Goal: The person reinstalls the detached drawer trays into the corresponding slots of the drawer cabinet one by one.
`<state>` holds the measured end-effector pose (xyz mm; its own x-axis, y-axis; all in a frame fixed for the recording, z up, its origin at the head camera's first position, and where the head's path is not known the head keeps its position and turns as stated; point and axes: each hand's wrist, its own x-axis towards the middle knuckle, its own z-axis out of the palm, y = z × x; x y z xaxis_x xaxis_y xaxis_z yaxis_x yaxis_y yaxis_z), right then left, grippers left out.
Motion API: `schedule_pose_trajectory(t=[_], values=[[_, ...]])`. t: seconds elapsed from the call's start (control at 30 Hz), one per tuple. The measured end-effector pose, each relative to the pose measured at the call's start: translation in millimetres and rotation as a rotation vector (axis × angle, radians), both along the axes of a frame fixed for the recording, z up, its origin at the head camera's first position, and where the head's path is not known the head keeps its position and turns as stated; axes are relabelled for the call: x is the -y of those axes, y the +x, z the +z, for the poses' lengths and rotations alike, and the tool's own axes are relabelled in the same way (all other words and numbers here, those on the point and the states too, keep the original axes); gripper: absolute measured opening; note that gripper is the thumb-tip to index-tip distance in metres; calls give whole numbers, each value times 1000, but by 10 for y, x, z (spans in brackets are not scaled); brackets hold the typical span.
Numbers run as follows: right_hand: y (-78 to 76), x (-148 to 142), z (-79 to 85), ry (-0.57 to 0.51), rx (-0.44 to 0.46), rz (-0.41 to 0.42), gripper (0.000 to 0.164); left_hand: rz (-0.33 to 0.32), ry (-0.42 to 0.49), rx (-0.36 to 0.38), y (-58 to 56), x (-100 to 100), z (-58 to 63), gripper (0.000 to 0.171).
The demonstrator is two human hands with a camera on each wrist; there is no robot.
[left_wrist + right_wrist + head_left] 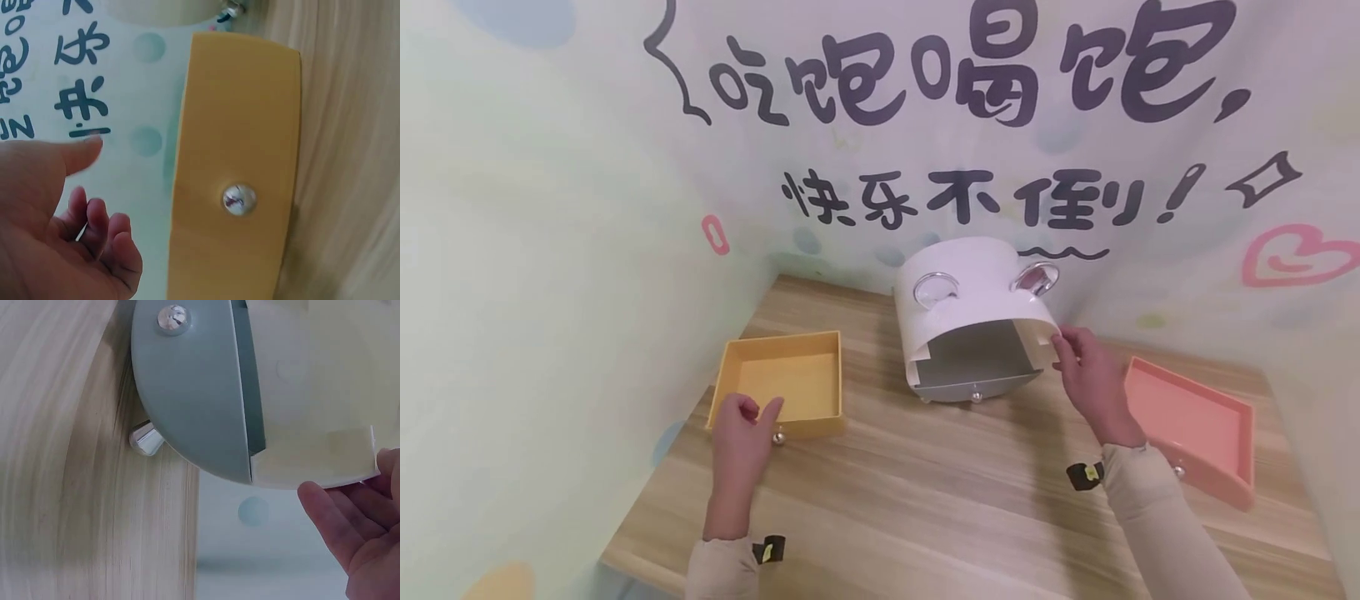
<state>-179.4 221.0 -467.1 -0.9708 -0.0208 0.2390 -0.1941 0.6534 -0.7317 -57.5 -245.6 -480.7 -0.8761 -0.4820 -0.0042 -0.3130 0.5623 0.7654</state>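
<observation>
A rounded white drawer cabinet stands near the back wall, its front partly uncovered, with a grey drawer at the bottom and two silvery rings on top. My right hand grips the right front edge of the cabinet's shell; the right wrist view shows fingertips against its outer side. On the left lies a yellow drawer with a round silvery knob. Over its near left corner is my left hand, thumb extended and fingers loosely bent, holding nothing.
A pink drawer rests on the right of the wooden table, beside my right forearm. The patterned wall runs close behind the cabinet and along the left. A small silvery foot shows beneath the cabinet.
</observation>
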Motion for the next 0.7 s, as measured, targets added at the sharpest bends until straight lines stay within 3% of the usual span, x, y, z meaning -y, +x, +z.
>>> schedule_pose_trajectory(t=[0.1,0.2,0.37,0.5,0.6,0.7], values=[[31,0,13,59,-48,-42,36,69,-17,17,23,56,-66,43],[46,13,0,99,-110,-77,32,98,-35,62,73,92,-118,49],[51,44,-19,134,-209,-119,26,40,-54,193,179,137,-174,74],[71,63,-3,134,-219,-151,26,-50,-29,302,229,138,-229,91],[76,83,6,131,-223,-175,25,-84,9,312,233,114,-288,91],[81,107,17,132,-226,-185,23,-76,37,308,227,91,-347,87]])
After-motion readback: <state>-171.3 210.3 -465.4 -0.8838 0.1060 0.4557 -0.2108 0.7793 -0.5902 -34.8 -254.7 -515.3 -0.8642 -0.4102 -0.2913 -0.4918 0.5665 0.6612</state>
